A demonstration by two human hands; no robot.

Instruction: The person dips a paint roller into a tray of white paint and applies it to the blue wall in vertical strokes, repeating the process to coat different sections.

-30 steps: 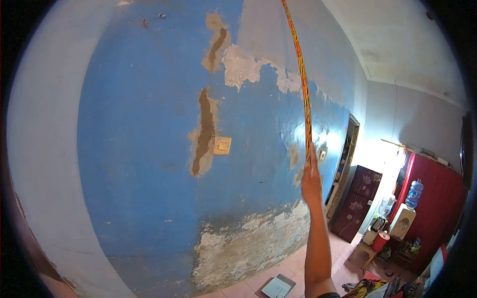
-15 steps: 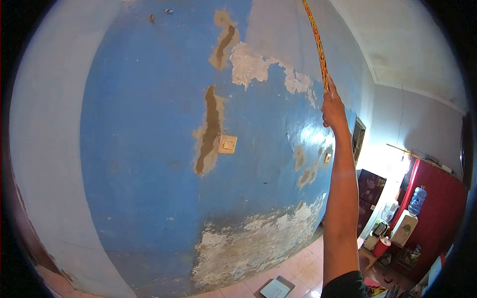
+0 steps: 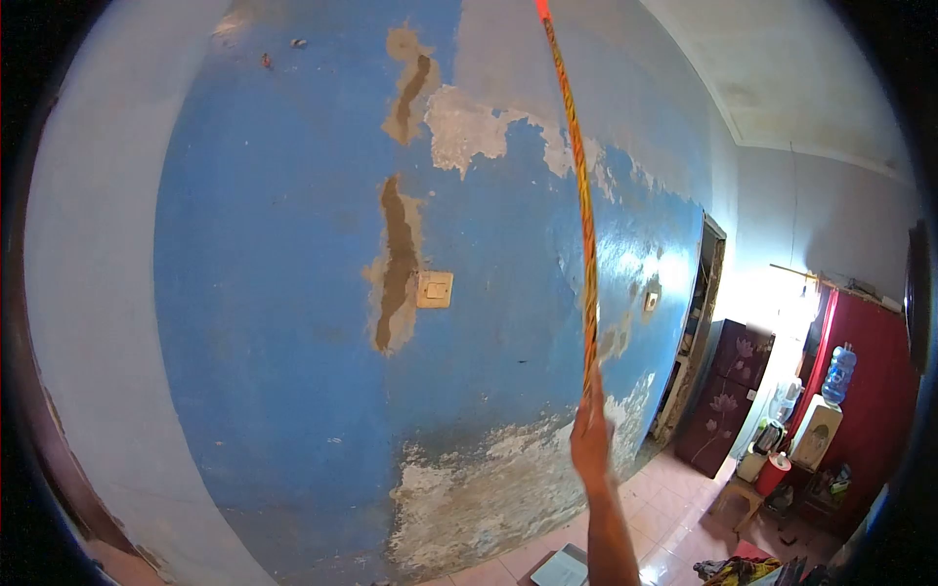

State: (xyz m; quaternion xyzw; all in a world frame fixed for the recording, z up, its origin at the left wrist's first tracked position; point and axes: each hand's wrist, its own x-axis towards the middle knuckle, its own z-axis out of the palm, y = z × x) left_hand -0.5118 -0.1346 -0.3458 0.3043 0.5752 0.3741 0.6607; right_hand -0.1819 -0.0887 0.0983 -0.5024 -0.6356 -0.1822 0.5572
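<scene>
My right hand [image 3: 592, 444] is closed around the lower part of a long, thin pole with an orange, yellow and dark pattern [image 3: 581, 195]. The pole rises steeply in front of the wall, leaning a little left, to a bright red-orange part at the top edge of the view. Anything beyond that is out of frame. Behind it stands a blue wall [image 3: 283, 264] with brown filled cracks, peeled patches and a light switch [image 3: 435, 290]. My left hand is not in view.
A flat tray [image 3: 559, 568] lies on the tiled floor at the bottom, near my right forearm. On the right are a doorway [image 3: 696, 322], a dark flowered fridge [image 3: 725, 396], a water dispenser [image 3: 817, 432], a red cooler [image 3: 773, 474] and a red curtain [image 3: 874, 381].
My right hand has moved down and to the left with the pole. More of the pole shows, including its red-orange part. The view has shifted slightly, showing more of the doorway and fridge.
</scene>
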